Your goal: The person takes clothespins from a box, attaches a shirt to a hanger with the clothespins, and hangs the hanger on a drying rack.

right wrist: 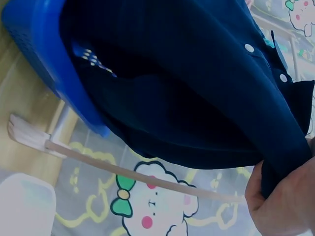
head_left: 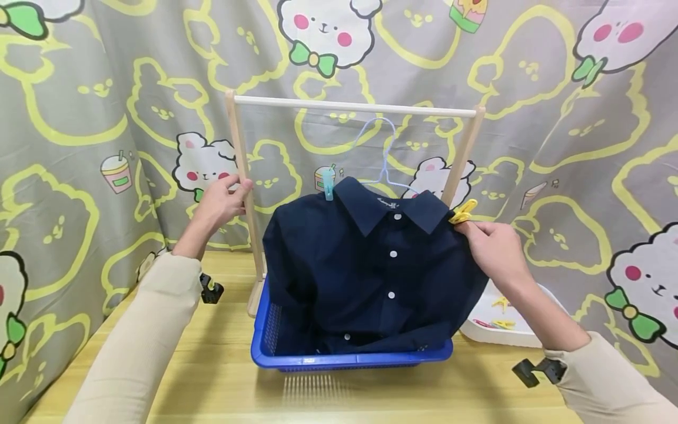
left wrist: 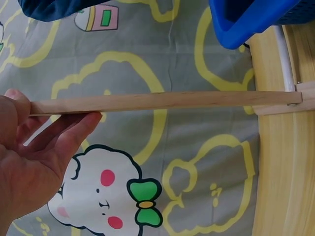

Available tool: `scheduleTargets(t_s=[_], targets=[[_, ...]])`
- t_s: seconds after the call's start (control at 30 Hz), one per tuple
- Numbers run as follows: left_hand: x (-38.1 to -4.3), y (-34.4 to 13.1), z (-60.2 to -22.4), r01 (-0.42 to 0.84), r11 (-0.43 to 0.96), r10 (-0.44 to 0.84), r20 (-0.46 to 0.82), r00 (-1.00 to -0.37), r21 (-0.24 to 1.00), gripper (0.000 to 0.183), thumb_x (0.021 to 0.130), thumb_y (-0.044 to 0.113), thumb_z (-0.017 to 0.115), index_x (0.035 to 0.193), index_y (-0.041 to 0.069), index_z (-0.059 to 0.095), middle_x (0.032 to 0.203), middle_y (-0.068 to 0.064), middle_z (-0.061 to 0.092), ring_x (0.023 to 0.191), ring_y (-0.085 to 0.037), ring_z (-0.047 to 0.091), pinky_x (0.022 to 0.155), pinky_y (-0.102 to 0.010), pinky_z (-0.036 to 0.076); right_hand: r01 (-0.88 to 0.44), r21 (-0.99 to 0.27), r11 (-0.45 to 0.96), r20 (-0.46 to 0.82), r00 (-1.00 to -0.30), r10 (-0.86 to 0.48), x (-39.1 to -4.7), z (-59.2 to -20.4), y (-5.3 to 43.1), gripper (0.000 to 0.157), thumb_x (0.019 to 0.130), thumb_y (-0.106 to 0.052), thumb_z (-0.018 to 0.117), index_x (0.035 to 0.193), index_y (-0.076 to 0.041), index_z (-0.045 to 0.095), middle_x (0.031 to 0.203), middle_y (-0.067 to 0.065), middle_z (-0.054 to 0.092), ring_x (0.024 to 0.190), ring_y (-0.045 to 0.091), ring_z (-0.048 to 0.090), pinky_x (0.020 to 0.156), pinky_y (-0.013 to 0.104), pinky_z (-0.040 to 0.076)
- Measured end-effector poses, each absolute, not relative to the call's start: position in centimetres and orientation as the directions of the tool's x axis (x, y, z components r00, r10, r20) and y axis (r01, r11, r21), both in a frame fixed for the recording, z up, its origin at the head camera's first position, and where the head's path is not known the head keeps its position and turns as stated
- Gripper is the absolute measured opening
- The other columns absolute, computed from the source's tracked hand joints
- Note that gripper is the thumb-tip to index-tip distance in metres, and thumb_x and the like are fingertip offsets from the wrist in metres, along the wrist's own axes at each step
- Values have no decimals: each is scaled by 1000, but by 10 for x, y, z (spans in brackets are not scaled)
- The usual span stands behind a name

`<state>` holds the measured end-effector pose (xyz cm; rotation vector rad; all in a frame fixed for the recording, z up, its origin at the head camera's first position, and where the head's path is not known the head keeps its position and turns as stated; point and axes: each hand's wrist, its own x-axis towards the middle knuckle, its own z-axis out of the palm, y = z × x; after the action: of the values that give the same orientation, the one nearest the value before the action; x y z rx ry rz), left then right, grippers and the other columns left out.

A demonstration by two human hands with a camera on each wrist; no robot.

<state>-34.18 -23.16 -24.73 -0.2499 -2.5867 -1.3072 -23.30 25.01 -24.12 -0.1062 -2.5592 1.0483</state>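
While gripping the rack's left post (head_left: 239, 138) in the left hand (head_left: 219, 203), brace it lightly against wobble. Let the navy shirt (head_left: 355, 271), draped into the blue basket (head_left: 349, 361) below a pale hanger (head_left: 384, 171), hang without snagging. While pinching shoulder cloth (head_left: 449, 244) beside the yellow clip (head_left: 464, 211) in the right hand (head_left: 495, 250), pull gently and evenly.

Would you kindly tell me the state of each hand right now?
Left hand: closed, holding the wooden post.
Right hand: closed, holding the dark shirt by the shoulder.

Arms (head_left: 143, 330) outstretched, left fingers (left wrist: 81, 133) gripping, right fingers (right wrist: 254, 191) pinching
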Motion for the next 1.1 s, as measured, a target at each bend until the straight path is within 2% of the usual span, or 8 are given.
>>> scheduleTargets(t_s=[0.2,0.47,0.6,0.7,0.87,0.93,1.0,1.1], targets=[[-342,-230,-248,256,577,53,277,-960,776,57,105,49,41,137,3,51,134,-30,56,121,-43,63,97,-45,53,-15,-732,681,262,-929,262,-236,-229,258,57,100,-53,49,117,-6,75,111,23,66,101,34,57,78,38,43],[-342,-231,-248,263,571,67,275,-959,778,61,106,50,39,141,1,49,135,-32,55,121,-45,63,97,-44,54,67,-773,631,215,-908,360,-239,-210,274,63,98,-56,46,120,-4,72,111,18,64,98,29,53,76,38,42],[-341,-231,-248,264,581,67,278,-958,770,60,106,49,38,140,1,49,136,-31,55,120,-45,63,96,-44,54,88,-782,617,216,-890,401,-242,-204,287,62,95,-56,51,124,-5,71,87,-4,66,97,24,53,75,34,43],[-340,-231,-247,268,591,67,285,-956,760,61,106,50,38,139,1,50,135,-31,56,119,-45,63,96,-44,54,102,-792,602,212,-878,428,-244,-202,296,60,94,-56,55,125,-8,71,70,-21,57,95,20,53,74,29,43],[-341,-232,-247,273,603,68,292,-954,749,59,106,50,38,135,1,50,131,-30,57,118,-44,64,95,-45,54,128,-810,572,186,-870,458,-247,-202,306,53,93,-55,57,123,-15,72,60,-31,51,91,16,52,73,25,44],[-341,-232,-247,272,605,67,292,-954,748,58,106,50,38,135,1,50,130,-30,58,118,-44,65,95,-45,54,135,-811,569,181,-867,464,-246,-203,308,35,93,-55,57,107,-33,79,58,-31,51,91,17,52,72,25,44],[-341,-232,-248,269,606,64,291,-955,749,60,105,51,39,135,1,51,129,-29,58,118,-43,65,95,-45,54,139,-809,571,180,-867,465,-245,-202,310,25,93,-56,57,86,-45,78,58,-29,51,91,18,52,72,26,43],[-341,-233,-247,265,607,63,287,-956,749,63,104,54,39,137,2,50,130,-29,58,119,-43,64,95,-45,54,140,-799,584,183,-869,459,-244,-201,312,34,93,-56,56,61,-49,66,60,-27,51,93,20,52,71,28,43]])
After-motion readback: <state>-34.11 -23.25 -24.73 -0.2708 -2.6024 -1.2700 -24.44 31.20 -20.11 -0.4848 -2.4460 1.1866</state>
